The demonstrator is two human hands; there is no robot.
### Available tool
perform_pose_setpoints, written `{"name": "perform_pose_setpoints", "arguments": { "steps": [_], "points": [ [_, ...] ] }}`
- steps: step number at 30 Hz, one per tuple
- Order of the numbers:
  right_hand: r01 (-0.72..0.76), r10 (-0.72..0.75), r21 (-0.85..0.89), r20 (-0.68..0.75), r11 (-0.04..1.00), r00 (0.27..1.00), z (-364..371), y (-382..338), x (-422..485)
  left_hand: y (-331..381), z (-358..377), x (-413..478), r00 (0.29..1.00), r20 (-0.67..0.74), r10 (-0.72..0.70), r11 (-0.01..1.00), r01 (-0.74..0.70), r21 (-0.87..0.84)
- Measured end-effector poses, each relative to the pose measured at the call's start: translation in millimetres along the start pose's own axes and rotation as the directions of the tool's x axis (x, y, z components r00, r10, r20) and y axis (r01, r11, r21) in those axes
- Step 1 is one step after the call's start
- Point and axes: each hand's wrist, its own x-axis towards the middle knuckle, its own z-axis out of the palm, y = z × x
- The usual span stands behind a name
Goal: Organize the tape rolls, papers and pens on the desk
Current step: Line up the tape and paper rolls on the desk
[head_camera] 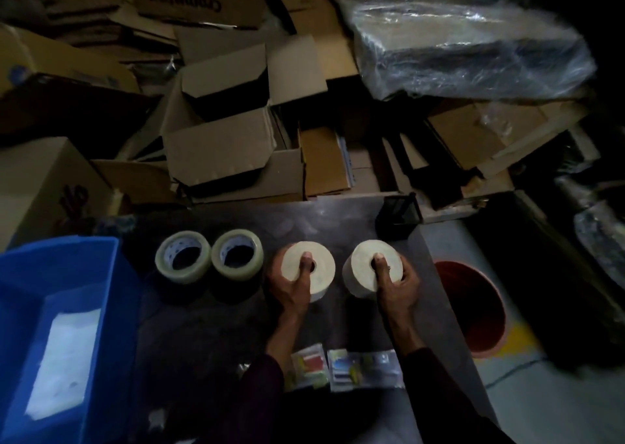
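On the dark desk (236, 315) stand two thick cream rolls. My left hand (291, 286) grips the left cream roll (319, 262), thumb on its top by the core. My right hand (395, 283) grips the right cream roll (363, 267) the same way. Left of them, two clear tape rolls (182, 257) (237, 254) stand side by side. Two plastic packets (306, 369) (363, 369) with coloured contents lie near the desk's front, between my forearms. A white paper (64, 359) lies inside the blue bin (111, 342).
A small black holder (399, 217) stands at the desk's back right corner. Open cardboard boxes (230, 145) crowd the area behind the desk, with a plastic-wrapped bundle (466, 44) at the far right. A red bucket (473, 308) sits on the floor to the right.
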Motion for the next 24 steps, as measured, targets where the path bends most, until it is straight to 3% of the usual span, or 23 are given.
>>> {"name": "perform_pose_setpoints", "arguments": {
  "steps": [12, 24],
  "points": [
    [-0.029, 0.031, -0.068, 0.020, 0.997, 0.999, 82, 32, 56, -38, 26, 88, 1.000, 0.004, 0.018, 0.989, -0.018, 0.150],
    [-0.021, 0.026, -0.150, 0.036, 0.988, 0.999, 90, 46, 63, -66, 42, 92, 0.999, 0.026, -0.031, 0.977, 0.025, 0.211]
  ]
}}
